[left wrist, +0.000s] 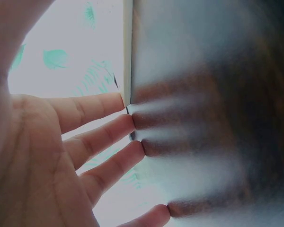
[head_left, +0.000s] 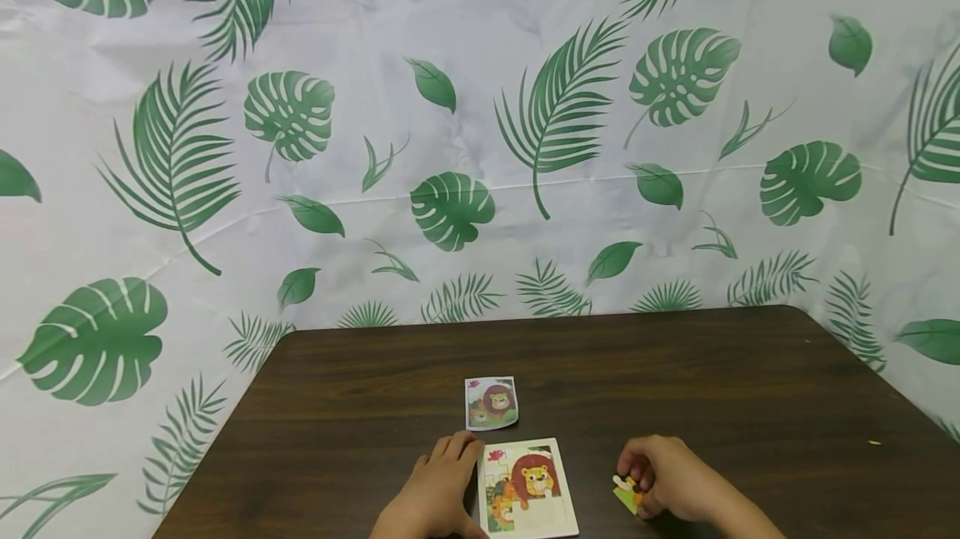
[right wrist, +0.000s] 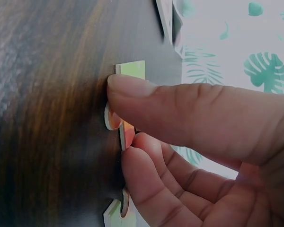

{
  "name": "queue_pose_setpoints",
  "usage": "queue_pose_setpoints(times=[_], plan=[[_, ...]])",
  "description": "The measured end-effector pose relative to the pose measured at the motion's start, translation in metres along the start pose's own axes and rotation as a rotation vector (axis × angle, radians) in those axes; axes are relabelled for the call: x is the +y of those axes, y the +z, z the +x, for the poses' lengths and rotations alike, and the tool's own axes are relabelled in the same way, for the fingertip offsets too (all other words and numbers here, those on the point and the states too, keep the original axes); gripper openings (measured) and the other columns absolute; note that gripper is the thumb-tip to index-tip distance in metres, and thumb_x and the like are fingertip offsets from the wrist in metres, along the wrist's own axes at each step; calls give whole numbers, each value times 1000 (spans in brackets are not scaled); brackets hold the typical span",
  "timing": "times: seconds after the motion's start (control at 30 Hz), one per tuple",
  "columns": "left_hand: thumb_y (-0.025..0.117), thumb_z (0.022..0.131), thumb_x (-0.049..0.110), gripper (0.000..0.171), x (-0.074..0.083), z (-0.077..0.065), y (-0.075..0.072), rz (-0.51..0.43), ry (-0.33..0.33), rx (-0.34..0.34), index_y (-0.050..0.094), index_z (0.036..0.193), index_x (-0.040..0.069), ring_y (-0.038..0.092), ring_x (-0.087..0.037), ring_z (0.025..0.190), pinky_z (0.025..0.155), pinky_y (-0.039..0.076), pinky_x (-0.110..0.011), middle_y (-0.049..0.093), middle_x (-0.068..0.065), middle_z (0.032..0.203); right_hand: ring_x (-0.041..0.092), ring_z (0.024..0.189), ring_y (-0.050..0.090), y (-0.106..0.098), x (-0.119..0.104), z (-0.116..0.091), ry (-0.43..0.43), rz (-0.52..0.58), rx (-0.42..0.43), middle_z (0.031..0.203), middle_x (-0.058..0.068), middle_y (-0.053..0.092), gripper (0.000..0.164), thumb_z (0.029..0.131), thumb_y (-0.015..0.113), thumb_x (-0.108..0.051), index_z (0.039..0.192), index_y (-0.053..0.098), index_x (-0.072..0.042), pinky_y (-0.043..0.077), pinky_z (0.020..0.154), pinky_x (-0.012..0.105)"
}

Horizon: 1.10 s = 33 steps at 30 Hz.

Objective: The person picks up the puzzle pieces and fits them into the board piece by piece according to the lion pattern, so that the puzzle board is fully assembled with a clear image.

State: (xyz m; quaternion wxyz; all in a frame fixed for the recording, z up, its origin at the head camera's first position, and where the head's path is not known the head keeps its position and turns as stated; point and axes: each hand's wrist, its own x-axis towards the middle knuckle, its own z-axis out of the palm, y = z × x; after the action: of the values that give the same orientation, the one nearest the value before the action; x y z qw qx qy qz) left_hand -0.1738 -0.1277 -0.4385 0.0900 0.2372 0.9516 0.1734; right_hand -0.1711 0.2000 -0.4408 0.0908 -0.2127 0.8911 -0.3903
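A lion jigsaw board (head_left: 546, 514) with a pale frame lies on the table, partly filled with pieces; bare backing shows at its lower right. Beside its left edge rests my left hand (head_left: 438, 485), fingers spread. In the left wrist view, the index fingertip (left wrist: 117, 100) touches the board's edge while the other fingertips meet the tabletop. To the right of the board, my right hand (head_left: 667, 476) pinches a green and orange puzzle piece (right wrist: 132, 69) low over the table, the thumb covering much of it. Another green-edged puzzle piece (right wrist: 114, 213) lies below the curled fingers.
A small picture card (head_left: 491, 403) of the lion scene lies just beyond the board. The dark wooden table (head_left: 360, 406) reaches back to a white curtain (head_left: 465, 131) printed with green leaves. A tiny yellowish scrap (head_left: 874, 442) lies toward the right edge.
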Motion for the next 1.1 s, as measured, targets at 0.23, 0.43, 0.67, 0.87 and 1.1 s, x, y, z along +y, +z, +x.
queue_pose_setpoints(times=[0.23,0.43,0.67,0.87,1.1], plan=[[82,52,55,105,1,-1,0,-8,1,6,40,137,8,33,-32,123,88,34,-60,36,-10,135,13,62,49,-1,0,0,8,1,-26,74,3,53,39,52,84,4,81,60,-7,43,54,24],[82,52,55,105,0,-1,0,-8,3,6,40,137,8,33,-32,123,88,34,-60,36,-10,135,13,62,48,-2,1,1,23,36,-53,74,4,51,39,54,83,5,83,61,-6,43,53,25],[82,52,55,105,0,0,0,1,6,11,41,136,7,34,-33,122,87,35,-60,36,-12,135,14,64,48,-1,1,1,5,37,-46,75,4,50,41,54,82,6,83,58,-8,43,54,25],[82,52,55,105,-1,1,0,-7,3,6,41,137,7,33,-34,123,87,34,-61,36,-13,136,13,64,50,3,0,4,-29,47,-42,77,3,52,41,56,79,11,84,56,-10,44,54,26],[82,53,55,105,0,0,0,-3,1,5,41,137,7,33,-33,123,87,35,-61,36,-12,136,8,64,52,5,-1,6,-109,74,-48,76,-1,55,34,65,74,9,86,58,-12,47,55,26]])
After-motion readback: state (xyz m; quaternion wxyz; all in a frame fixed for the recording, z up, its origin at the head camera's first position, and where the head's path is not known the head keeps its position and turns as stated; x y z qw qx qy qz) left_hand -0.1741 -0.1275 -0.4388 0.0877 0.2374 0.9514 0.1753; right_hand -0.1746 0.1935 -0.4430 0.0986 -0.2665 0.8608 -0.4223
